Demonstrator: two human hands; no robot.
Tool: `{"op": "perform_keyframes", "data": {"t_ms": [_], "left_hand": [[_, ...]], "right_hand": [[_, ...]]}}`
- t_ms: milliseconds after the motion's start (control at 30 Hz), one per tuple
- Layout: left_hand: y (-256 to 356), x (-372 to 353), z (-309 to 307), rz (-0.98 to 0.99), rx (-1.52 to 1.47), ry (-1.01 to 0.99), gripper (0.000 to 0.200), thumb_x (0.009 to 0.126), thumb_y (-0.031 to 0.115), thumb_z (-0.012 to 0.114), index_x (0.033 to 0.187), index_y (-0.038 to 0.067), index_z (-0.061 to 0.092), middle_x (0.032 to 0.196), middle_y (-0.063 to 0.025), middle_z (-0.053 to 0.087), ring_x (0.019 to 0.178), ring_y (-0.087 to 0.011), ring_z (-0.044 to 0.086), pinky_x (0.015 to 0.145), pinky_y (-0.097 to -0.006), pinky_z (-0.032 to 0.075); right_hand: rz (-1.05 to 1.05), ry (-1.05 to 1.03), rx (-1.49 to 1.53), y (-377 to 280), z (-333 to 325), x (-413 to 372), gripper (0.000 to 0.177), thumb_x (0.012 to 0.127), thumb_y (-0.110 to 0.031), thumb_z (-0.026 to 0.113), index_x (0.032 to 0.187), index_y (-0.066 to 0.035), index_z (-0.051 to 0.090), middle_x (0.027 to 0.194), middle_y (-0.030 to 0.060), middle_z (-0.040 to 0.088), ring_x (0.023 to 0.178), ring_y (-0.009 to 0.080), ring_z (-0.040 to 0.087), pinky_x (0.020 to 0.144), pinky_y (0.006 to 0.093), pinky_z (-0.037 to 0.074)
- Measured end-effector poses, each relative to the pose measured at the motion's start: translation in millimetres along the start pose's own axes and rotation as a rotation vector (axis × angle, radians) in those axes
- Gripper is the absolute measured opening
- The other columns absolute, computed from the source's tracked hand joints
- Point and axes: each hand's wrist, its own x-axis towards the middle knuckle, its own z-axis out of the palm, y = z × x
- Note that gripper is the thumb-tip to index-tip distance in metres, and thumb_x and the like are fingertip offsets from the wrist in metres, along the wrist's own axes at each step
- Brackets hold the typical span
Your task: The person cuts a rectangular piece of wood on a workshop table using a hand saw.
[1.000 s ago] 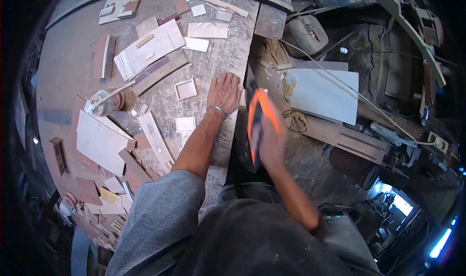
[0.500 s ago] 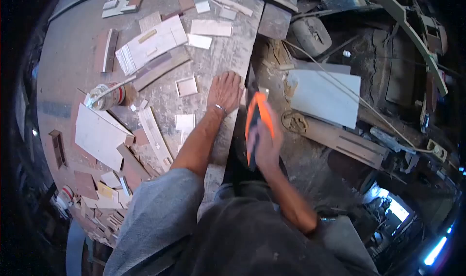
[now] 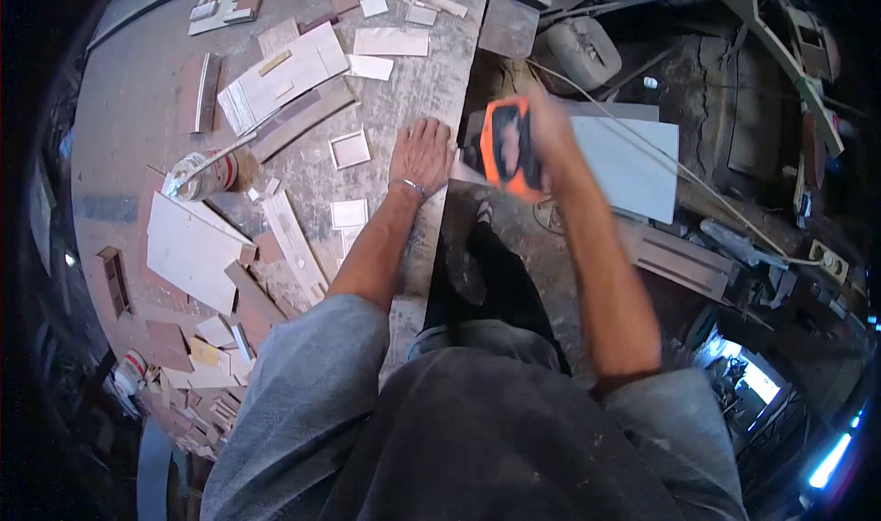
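My left hand (image 3: 420, 157) lies palm down at the right edge of the workbench (image 3: 404, 90), fingers lying forward and a bracelet on the wrist. What is under its palm is hidden. Just past that edge, my right hand (image 3: 549, 136) is closed around the orange and black handle of a handsaw (image 3: 525, 187). The part of the saw toward my left hand is blurred and ends close beside my thumb. A small wooden frame (image 3: 350, 149) rests on the bench to the left of my left hand.
Wood offcuts and boards (image 3: 284, 76) cover much of the bench, with a tub (image 3: 206, 174) among them. A white panel (image 3: 633, 163) lies beyond the saw, near a jerrycan (image 3: 583, 53). My foot (image 3: 485, 211) shows below the bench edge.
My right hand and the saw have moved forward, away from my body, and the handle is now turned more broadside. My left hand stays on the bench edge.
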Motion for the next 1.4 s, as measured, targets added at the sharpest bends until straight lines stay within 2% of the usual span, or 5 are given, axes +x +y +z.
{"op": "perform_keyframes", "data": {"t_ms": [367, 567, 900, 1200, 1400], "left_hand": [[-2, 3, -2, -0.017, -0.06, 0.022, 0.028, 0.099, 0.032, 0.055, 0.112, 0.009, 0.06, 0.11, -0.0111, 0.058, 0.11, -0.0281, 0.055, 0.092, -0.0441, 0.041], [-8, 13, -4, 0.001, -0.028, 0.05, 0.029, 0.098, 0.033, 0.056, 0.112, 0.008, 0.06, 0.111, -0.0117, 0.058, 0.109, -0.029, 0.054, 0.092, -0.0445, 0.04], [-7, -2, -11, 0.064, -0.103, 0.049, 0.031, 0.097, 0.031, 0.058, 0.116, 0.007, 0.061, 0.114, -0.0117, 0.058, 0.111, -0.0301, 0.053, 0.094, -0.0461, 0.04], [-6, 0, 2, 0.062, -0.065, 0.047, 0.03, 0.097, 0.031, 0.056, 0.116, 0.008, 0.063, 0.114, -0.0115, 0.056, 0.114, -0.0291, 0.053, 0.095, -0.0453, 0.039], [-6, 3, 1, 0.048, -0.095, 0.044, 0.029, 0.097, 0.031, 0.056, 0.113, 0.008, 0.063, 0.112, -0.0118, 0.056, 0.114, -0.0293, 0.053, 0.095, -0.0456, 0.039]], "right_hand": [[-0.015, 0.017, -0.073, -28, 14, 30, 0.047, 0.106, -0.049, 0.054, 0.088, -0.005, 0.049, 0.06, 0.0031, 0.05, 0.044, 0.0148, 0.047, 0.042, 0.033, 0.045], [-0.163, 0.202, -0.02, -106, -24, -127, 0.049, 0.105, -0.05, 0.052, 0.111, -0.003, 0.062, 0.059, -0.0001, 0.048, 0.041, 0.0117, 0.045, 0.038, 0.0286, 0.038], [-0.201, 0.129, 0.182, 4, -30, -187, 0.062, 0.105, -0.028, 0.037, 0.156, 0.008, 0.035, 0.062, 0.0059, 0.048, 0.041, 0.0161, 0.045, 0.036, 0.0321, 0.04], [-0.24, 0.076, 0.352, 52, 12, -206, 0.068, 0.107, -0.023, 0.044, 0.161, 0.01, 0.022, 0.065, 0.0052, 0.052, 0.044, 0.0136, 0.048, 0.042, 0.0292, 0.043], [-0.133, 0.121, 0.241, 57, 24, -220, 0.055, 0.108, -0.023, 0.045, 0.157, 0.002, 0.04, 0.068, 0.0007, 0.051, 0.049, 0.0091, 0.048, 0.044, 0.0243, 0.04]]}}
